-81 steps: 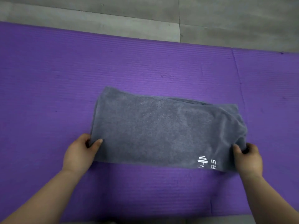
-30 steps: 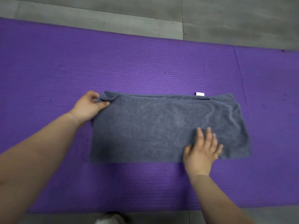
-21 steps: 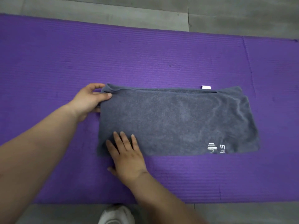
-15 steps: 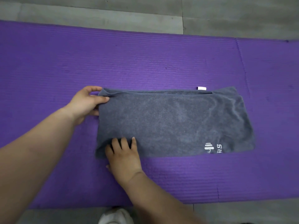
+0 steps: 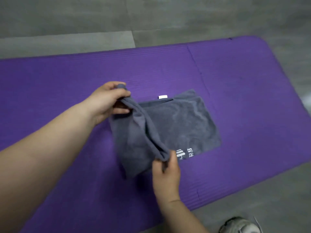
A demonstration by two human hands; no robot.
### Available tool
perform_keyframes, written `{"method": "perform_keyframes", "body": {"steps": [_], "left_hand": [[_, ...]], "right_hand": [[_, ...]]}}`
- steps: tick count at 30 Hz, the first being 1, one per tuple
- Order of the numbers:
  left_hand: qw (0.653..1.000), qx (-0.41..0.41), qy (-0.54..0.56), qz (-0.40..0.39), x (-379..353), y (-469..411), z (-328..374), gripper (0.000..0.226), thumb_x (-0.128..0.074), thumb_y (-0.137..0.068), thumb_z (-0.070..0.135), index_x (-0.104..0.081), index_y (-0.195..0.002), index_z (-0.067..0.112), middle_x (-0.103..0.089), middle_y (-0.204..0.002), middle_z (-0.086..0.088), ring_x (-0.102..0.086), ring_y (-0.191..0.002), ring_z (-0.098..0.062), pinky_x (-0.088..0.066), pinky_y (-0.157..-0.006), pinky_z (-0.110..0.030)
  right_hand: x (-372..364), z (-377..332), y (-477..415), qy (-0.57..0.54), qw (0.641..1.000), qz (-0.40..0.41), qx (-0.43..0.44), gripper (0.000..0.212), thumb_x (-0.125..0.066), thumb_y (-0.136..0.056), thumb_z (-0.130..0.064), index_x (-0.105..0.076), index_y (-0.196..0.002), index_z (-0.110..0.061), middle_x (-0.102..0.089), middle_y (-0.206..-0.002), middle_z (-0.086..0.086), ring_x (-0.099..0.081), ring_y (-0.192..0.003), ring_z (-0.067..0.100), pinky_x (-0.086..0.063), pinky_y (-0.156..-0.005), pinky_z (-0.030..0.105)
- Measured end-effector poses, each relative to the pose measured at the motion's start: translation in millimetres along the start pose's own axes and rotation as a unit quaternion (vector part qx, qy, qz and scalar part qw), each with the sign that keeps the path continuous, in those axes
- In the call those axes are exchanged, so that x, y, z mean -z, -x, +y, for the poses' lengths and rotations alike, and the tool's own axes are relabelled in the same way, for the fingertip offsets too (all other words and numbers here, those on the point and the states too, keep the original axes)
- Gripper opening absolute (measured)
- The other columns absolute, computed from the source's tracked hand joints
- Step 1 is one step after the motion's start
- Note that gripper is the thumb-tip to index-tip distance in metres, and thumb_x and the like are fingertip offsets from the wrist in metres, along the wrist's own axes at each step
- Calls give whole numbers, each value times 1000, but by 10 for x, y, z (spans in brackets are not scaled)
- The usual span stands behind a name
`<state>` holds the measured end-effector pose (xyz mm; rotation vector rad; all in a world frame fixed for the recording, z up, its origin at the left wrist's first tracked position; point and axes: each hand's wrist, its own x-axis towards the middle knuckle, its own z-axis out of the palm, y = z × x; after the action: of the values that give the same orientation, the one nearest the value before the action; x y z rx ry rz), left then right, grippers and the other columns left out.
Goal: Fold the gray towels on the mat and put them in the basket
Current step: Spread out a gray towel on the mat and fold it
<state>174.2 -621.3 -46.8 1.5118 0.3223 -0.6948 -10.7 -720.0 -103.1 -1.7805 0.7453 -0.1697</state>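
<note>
On the mat (image 5: 235, 73), left hand (image 5: 107, 101) and right hand (image 5: 166, 172) pinch the gray towel's (image 5: 181, 125) raised end, fingers (image 5: 121, 94) closed on it. Cross-fold judged underway; next, lay that end squarely over the logo (image 5: 185, 153).

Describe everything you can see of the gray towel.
The gray towel looks like soft terry cloth, folded, with a white tag at its far edge and white lettering near its front edge. Its right part lies flat on the purple mat; its left end is lifted, pinched by the left hand and right hand.

gray towel (image 5: 181, 125), half-lifted, on purple mat (image 5: 67, 78)
</note>
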Motion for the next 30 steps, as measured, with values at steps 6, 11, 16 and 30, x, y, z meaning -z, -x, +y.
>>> {"method": "perform_keyframes", "body": {"steps": [6,11,16,30], "left_hand": [[992,-46,-94,-71,-1220,-431,53,22,-55,-87,8,-45,-102,20,-50,-72,-1,-51,-59,-9,-48,-40,-15],[941,-137,-286,-118,-1562,-677,-6,60,-54,-89,24,-25,-141,12,-58,-92,-2,-57,-81,-15,-45,-71,-22],[850,-154,-502,37,-934,-759,-343,65,-61,-82,37,-36,-137,14,-41,-139,-16,-37,-130,-31,-30,-109,-36],[878,20,-479,1,-62,-82,-762,30,-59,-84,36,-45,-65,18,-49,-70,-1,-47,-77,-21,-30,-64,-25]], "right_hand": [[663,175,-528,-56,979,185,-63,36,-46,-83,10,-44,-65,-21,-47,-63,-5,-43,-49,-10,-37,-56,5],[983,354,-984,28,965,192,-176,34,-47,-84,2,-33,-59,-17,-39,-57,-2,-37,-56,12,-35,-62,25],[1017,476,-1018,-29,947,226,-226,21,-54,-81,-23,-37,-68,-23,-44,-69,-2,-46,-74,22,-43,-77,41],[687,-57,-1528,170,979,93,-55,26,-57,-87,-12,-52,-110,-2,-56,-98,7,-52,-100,25,-32,-75,21]]}}
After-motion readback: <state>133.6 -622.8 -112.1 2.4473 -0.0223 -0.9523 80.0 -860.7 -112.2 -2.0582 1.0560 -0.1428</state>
